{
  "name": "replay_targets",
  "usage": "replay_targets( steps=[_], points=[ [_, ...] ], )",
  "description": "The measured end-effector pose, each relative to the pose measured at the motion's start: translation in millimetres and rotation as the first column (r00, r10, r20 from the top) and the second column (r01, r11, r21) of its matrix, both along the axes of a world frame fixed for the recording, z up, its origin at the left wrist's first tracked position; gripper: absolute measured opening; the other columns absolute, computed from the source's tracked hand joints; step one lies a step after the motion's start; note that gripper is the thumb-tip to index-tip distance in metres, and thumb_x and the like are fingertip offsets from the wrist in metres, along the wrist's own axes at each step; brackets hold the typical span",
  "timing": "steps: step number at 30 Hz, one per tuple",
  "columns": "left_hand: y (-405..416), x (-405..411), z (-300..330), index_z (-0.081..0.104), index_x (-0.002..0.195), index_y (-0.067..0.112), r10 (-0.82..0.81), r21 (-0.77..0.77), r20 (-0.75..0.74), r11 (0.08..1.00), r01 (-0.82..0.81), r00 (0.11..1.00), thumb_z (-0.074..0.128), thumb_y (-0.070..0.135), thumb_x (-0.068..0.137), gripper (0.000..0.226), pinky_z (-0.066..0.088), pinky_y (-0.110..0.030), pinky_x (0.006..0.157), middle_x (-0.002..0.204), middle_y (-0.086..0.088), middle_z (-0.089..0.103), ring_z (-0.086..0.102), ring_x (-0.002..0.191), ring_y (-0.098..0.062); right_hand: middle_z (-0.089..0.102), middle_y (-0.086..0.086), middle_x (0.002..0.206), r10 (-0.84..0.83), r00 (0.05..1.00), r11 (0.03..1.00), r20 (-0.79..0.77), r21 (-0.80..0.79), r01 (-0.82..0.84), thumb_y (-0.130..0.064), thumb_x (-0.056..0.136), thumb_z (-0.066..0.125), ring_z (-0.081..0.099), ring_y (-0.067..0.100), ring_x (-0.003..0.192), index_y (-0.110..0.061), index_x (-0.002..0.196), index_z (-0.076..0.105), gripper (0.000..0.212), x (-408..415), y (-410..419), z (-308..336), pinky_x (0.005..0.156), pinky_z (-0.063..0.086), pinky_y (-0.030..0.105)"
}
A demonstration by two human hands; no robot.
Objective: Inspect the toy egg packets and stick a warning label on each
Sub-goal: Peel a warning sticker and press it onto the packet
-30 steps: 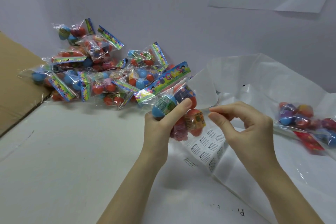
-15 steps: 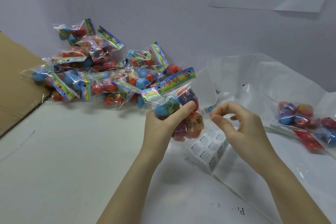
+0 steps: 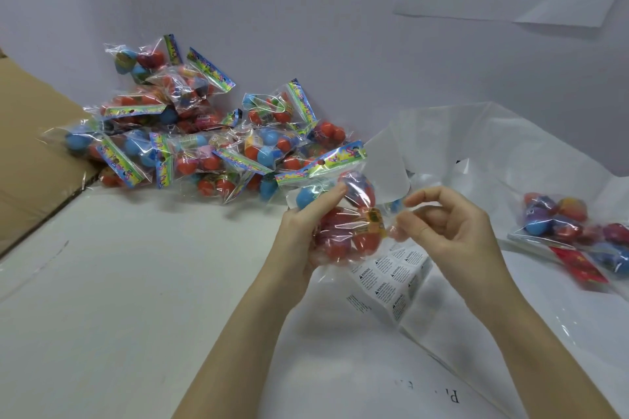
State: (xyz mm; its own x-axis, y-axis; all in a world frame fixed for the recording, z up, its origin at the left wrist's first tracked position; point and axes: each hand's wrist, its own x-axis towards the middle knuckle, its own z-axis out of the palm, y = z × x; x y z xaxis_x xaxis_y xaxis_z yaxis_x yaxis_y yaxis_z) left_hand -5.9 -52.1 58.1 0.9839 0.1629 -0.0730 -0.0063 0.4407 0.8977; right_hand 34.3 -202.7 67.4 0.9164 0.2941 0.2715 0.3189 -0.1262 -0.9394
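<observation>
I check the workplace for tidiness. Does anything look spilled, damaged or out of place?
Nothing looks damaged. The unlabelled packets lie in a loose, tumbled heap against the wall, and the label sheet lies curled, not flat, under the held packet.

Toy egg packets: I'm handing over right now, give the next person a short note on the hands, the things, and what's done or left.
Left hand grips one toy egg packet held up over the table.
Right hand has its fingers curled beside the packet's right edge; whether it pinches a label is too unclear to tell.
Label sheet lies under the hands.
Pile of packets sits far left by the wall; a few packets lie at right.
Which packets already carry labels cannot be read.
</observation>
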Motion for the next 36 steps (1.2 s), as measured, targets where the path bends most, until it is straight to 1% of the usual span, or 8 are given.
replay_targets(
  steps=[5,8,10,12,15,21,28,36],
  points=[
    [5,-2,0,0.068,0.095,0.009,-0.152,0.005,-0.044,0.988,0.152,0.987,0.065,0.026,0.069,0.032,0.05,-0.021,0.042,0.071,-0.005,0.068,0.065,0.053,-0.015,0.059,0.0,0.043,-0.099,0.986,0.993,-0.131,0.05,0.107,0.005,0.079,0.061,0.046,0.007,0.04,-0.016,0.079,0.057,0.021,6,-4,-3,0.05,0.043,0.015],
    [2,1,-4,0.074,0.082,0.014,-0.087,0.006,-0.061,0.996,0.088,0.994,0.077,0.024,0.062,0.023,0.059,-0.032,0.054,0.072,-0.003,0.07,0.066,0.058,-0.014,0.061,-0.002,0.051,-0.386,0.841,0.856,0.378,-0.194,0.48,-0.007,0.086,0.059,0.055,0.02,0.052,-0.017,0.083,0.056,0.011,4,-2,-10,0.066,0.045,0.031],
    [-4,4,-6,0.075,0.076,0.015,0.016,-0.044,-0.05,0.999,-0.018,0.999,0.068,0.032,0.062,0.023,0.058,-0.035,0.068,0.073,-0.002,0.071,0.067,0.061,-0.013,0.06,-0.003,0.066,-0.41,0.655,0.797,0.635,-0.099,0.596,-0.017,0.086,0.061,0.056,0.022,0.057,-0.009,0.093,0.06,0.011,0,-1,-9,0.072,0.042,0.037],
    [-12,6,-9,0.071,0.082,0.011,0.108,-0.116,-0.051,0.987,-0.114,0.993,0.065,0.034,0.064,0.031,0.059,-0.029,0.067,0.072,-0.002,0.072,0.067,0.062,-0.011,0.058,-0.003,0.07,-0.343,0.547,0.844,0.764,-0.005,0.537,-0.026,0.086,0.061,0.055,0.02,0.062,-0.006,0.09,0.063,0.021,-4,0,-8,0.069,0.041,0.038],
    [-21,5,-10,0.072,0.085,0.008,0.226,-0.164,-0.106,0.956,-0.242,0.968,0.066,0.039,0.07,0.035,0.053,-0.017,0.056,0.073,-0.003,0.072,0.066,0.062,-0.009,0.064,0.003,0.075,-0.091,0.396,0.859,0.914,-0.13,0.496,-0.038,0.08,0.068,0.051,0.018,0.073,-0.012,0.084,0.071,0.026,-12,9,-13,0.067,0.036,0.034],
    [-33,3,-12,0.072,0.08,0.006,0.297,-0.217,-0.065,0.928,-0.304,0.953,0.067,0.041,0.062,0.039,0.054,-0.019,0.06,0.08,-0.012,0.072,0.067,0.068,-0.014,0.065,0.005,0.072,-0.006,0.391,0.843,0.92,-0.206,0.497,-0.021,0.08,0.068,0.058,0.025,0.061,-0.014,0.075,0.074,0.011,-7,15,-25,0.055,0.044,0.036],
    [-30,5,-11,0.069,0.094,0.0,0.255,-0.243,-0.002,0.938,-0.248,0.967,0.065,0.032,0.072,0.039,0.053,-0.019,0.058,0.08,-0.011,0.072,0.068,0.068,-0.014,0.063,0.002,0.07,-0.062,0.619,0.939,0.783,-0.165,0.303,-0.029,0.075,0.067,0.053,0.023,0.056,-0.014,0.072,0.075,0.017,-5,13,-21,0.052,0.045,0.038],
    [-28,4,-9,0.07,0.076,0.008,0.268,-0.241,-0.058,0.931,-0.274,0.962,0.06,0.021,0.086,0.019,0.051,-0.016,0.051,0.064,-0.003,0.07,0.064,0.055,-0.007,0.069,0.006,0.075,0.124,0.2,0.867,0.972,-0.204,0.455,-0.008,0.08,0.069,0.052,0.019,0.071,-0.004,0.072,0.073,0.009,-5,14,-27,0.065,0.039,0.031]
  ],
)
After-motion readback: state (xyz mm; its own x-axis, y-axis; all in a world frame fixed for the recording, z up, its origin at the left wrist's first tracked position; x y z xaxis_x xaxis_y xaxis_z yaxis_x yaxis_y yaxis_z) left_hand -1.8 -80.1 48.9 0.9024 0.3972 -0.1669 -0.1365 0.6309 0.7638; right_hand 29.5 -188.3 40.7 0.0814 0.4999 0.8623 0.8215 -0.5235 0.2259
